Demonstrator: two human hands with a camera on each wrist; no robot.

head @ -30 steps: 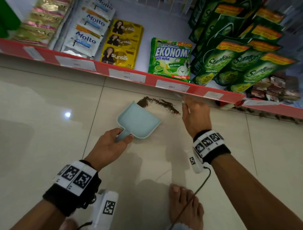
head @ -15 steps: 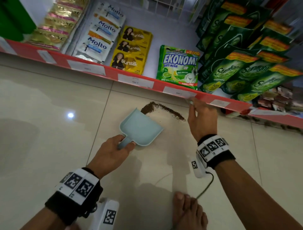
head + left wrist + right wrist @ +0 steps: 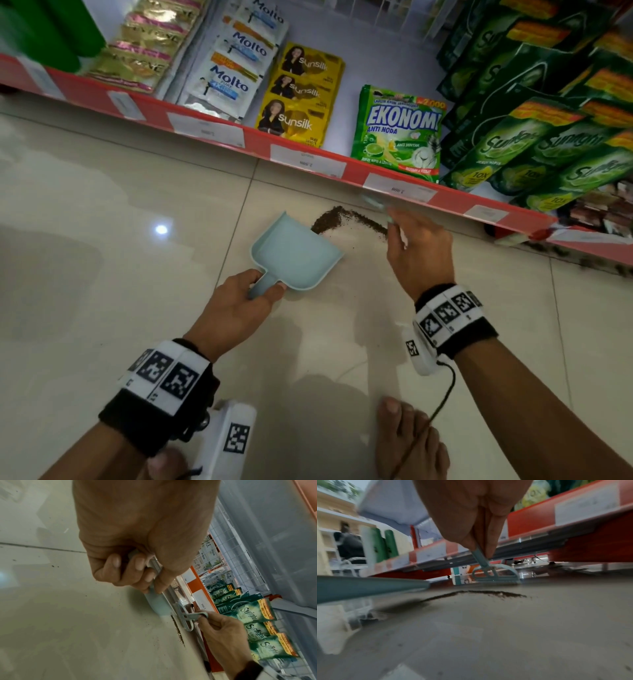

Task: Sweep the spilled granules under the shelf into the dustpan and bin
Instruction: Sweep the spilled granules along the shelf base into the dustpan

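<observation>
Left hand (image 3: pixel 236 308) wrapped round the short handle of a pale blue dustpan (image 3: pixel 294 255), fingers curled underneath and thumb on top, as seen close up from the left wrist. Right hand (image 3: pixel 419 251) pinching the thin handle of a small pale blue brush (image 3: pixel 494 574) between thumb and fingertips, brush head down near the tile and reaching in beneath the shelf lip; from the head view only a blurred trace of that brush at 12 o'clock of the hand. Dustpan flat on the glossy cream floor (image 3: pixel 120 291), open mouth aimed toward 1 o'clock, handle toward 7 o'clock. Dark brown granules (image 3: pixel 342 221) in a thin curved line on the tile, thickest right at the pan's far corner, then trailing off toward 3 o'clock until hidden by the right hand; not yet inside the pan. From the right wrist, the line of granules lying between camera and brush head, with the pan's edge at 9 o'clock. Red shelf edge (image 3: pixel 260 142) with white price labels running across just past the spill. On the shelf, from 10 o'clock round to 2 o'clock: white Molto sachets (image 3: pixel 233 72), yellow Sunsilk sachets (image 3: pixel 301 92), a green Ekonomi pouch (image 3: pixel 399 132), and rows of green Sunlight pouches (image 3: pixel 534 137). Bare foot (image 3: pixel 407 442) at 6 o'clock, a thin dark cable across it. No bin anywhere in view.
</observation>
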